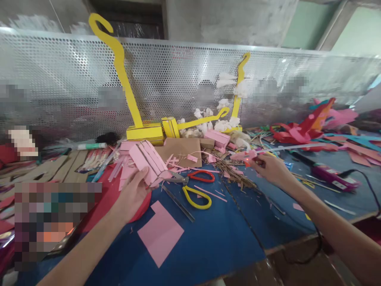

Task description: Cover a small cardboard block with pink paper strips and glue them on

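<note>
My left hand (pixel 135 194) holds a pink paper box (pixel 148 159) with dark seams, just above the blue table (pixel 214 246). My right hand (pixel 268 169) is closed on a pink glue gun (pixel 245 155), with a clear glue stick sticking out of its back. Between my hands lie scissors (pixel 198 198) with one red and one yellow handle, their blades reaching under the pink box. Beside them is a metal ruler-like strip (pixel 180 204). A notched pink paper piece (pixel 160 233) lies flat near the front.
Yellow cardboard hooks (pixel 126 87) on box bases stand along the perforated metal screen (pixel 178 71). Brown cardboard (pixel 186 149), twigs (pixel 242 176) and pink scraps fill the middle. At right are a purple tool (pixel 336 176) with a black cord and red paper shapes (pixel 297 131).
</note>
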Demonstrator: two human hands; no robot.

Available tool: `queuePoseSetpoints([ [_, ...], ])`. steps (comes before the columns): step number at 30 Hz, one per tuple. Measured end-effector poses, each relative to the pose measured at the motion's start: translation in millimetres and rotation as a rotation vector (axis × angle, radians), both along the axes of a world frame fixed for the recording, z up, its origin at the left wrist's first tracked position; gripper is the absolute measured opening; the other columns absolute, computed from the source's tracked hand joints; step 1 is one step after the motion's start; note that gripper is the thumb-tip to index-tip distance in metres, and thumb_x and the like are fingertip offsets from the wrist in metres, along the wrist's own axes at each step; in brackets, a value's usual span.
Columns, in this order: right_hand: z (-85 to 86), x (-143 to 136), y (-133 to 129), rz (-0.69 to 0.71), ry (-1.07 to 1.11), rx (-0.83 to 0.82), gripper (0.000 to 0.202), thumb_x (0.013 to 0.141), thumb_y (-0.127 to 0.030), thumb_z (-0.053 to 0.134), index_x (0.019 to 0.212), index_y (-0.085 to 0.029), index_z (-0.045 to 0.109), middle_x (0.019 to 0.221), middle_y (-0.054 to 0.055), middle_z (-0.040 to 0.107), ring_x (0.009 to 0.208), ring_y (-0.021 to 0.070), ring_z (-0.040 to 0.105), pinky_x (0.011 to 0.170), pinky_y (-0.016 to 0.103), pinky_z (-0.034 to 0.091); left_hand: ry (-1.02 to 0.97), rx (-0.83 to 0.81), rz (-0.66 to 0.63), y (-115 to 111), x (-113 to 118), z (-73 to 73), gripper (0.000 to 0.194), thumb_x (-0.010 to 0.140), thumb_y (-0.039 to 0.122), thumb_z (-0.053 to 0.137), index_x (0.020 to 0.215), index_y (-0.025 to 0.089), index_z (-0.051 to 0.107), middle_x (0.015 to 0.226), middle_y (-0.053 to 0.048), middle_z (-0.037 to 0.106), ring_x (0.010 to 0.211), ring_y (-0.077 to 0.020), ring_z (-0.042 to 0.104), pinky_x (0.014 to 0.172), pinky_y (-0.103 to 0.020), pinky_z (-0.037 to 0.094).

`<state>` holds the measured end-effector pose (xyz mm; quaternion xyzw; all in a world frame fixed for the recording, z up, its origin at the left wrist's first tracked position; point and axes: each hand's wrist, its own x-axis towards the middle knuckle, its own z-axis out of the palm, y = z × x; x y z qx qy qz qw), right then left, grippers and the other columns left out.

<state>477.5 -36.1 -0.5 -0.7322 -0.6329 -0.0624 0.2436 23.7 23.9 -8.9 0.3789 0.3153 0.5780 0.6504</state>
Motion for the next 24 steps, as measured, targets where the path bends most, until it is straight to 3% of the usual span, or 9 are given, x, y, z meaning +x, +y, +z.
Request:
queuePoseSetpoints([
  [6,12.4,-8.9,-2.1,0.059,-0.005,0.053,0.035,0.084,-0.041,0.062,0.058,-0.025,0.045,0.062,0.004,0.055,0.061,0.0199,0.049,0.063,0.033,0.034,0.002,0.001,0.015,-1.9,0.2,1.6,0.023,0.076,0.027,0.084,0.091,0.016,0.071,0.102,-0.007,0.08,0.078,-0.021,0.075,0.06,-0.028,0.063],
  [10,30.1,-16.0,-22.0,0.01,0.09,0.187,0.027,0.087,-0.043,0.059,0.07,-0.025,0.047,0.078,0.01,0.061,0.079,0.0242,0.055,0.073,0.035,0.039,-0.008,-0.008,-0.017,-4.6,1.7,3.5,0.022,0.079,0.026,0.082,0.096,0.017,0.072,0.104,-0.007,0.08,0.078,-0.0213,0.076,0.06,-0.028,0.063],
  [12,37.9,-25.8,-28.7,0.02,0.191,0.202,0.028,0.093,-0.048,0.054,0.08,-0.023,0.05,0.078,0.009,0.064,0.074,0.0227,0.058,0.07,0.035,0.041,-0.013,-0.021,-0.023,-5.5,1.9,4.3,0.021,0.08,0.025,0.08,0.097,0.016,0.071,0.103,-0.007,0.081,0.077,-0.0207,0.076,0.061,-0.027,0.062],
  [16,40.1,-64.3,-26.9,0.218,0.437,0.108,0.043,0.103,-0.059,0.037,0.085,-0.022,0.051,0.071,0.004,0.064,0.059,0.0154,0.059,0.059,0.029,0.045,-0.026,-0.033,-0.049,-4.8,0.5,3.1,0.023,0.083,0.026,0.078,0.101,0.015,0.071,0.098,-0.008,0.08,0.075,-0.0201,0.075,0.063,-0.028,0.063],
  [20,30.8,-115.1,-7.9,0.483,0.614,-0.038,0.051,0.096,-0.066,0.053,0.071,-0.021,0.051,0.061,0.0,0.058,0.052,0.0118,0.052,0.051,0.025,0.043,-0.044,-0.033,-0.054,-1.5,-1.9,-0.3,0.031,0.087,0.029,0.074,0.115,0.016,0.07,0.099,-0.009,0.08,0.078,-0.02,0.075,0.063,-0.028,0.061],
  [24,26.7,-157.6,13.1,0.761,0.692,-0.124,0.056,0.094,-0.061,0.06,0.057,-0.018,0.054,0.056,0.0,0.054,0.054,0.0116,0.049,0.052,0.023,0.045,-0.075,-0.076,-0.054,3.0,-5.4,-1.2,0.035,0.089,0.029,0.073,0.121,0.013,0.069,0.114,-0.014,0.078,0.09,-0.0225,0.076,0.069,-0.03,0.062],
])
